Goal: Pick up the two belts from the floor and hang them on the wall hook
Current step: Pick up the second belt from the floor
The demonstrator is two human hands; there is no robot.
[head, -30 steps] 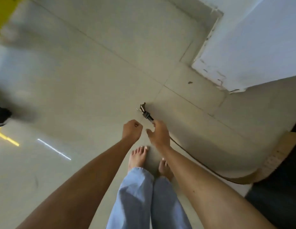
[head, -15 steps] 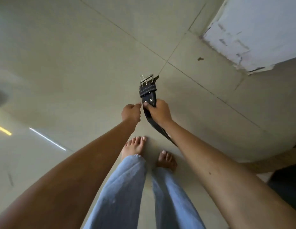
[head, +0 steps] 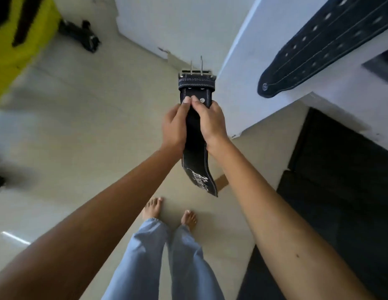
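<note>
Both hands raised in front of the body, gripping 1 wide black belt (head: pixel 194 135) just below its buckle end. Left hand (head: pixel 174 126) wrapped round the belt's left edge, thumb pressed onto the front face. Right hand (head: pixel 211 122) clamped on the right edge, thumb tip touching the left thumb beside a silver rivet. Metal buckle (head: pixel 196 71) topmost, 2 prongs sticking up, close to the corner of the white wall (head: pixel 238 61). Rest of the belt hanging down between the forearms, white stitching along the edges, white lettering near the lower visible end, well above the beige tiled floor (head: pixel 91 126). A 2nd dark belt (head: pixel 323 48) slanting across the upper right against the wall, rows of punched holes along it, rounded tip lowest; its support out of view. Bare feet (head: pixel 153 207) and light blue trousers (head: pixel 149 256) below. Black mat (head: pixel 340 191) at right, yellow object (head: pixel 17 40) at upper left, blurred.
</note>
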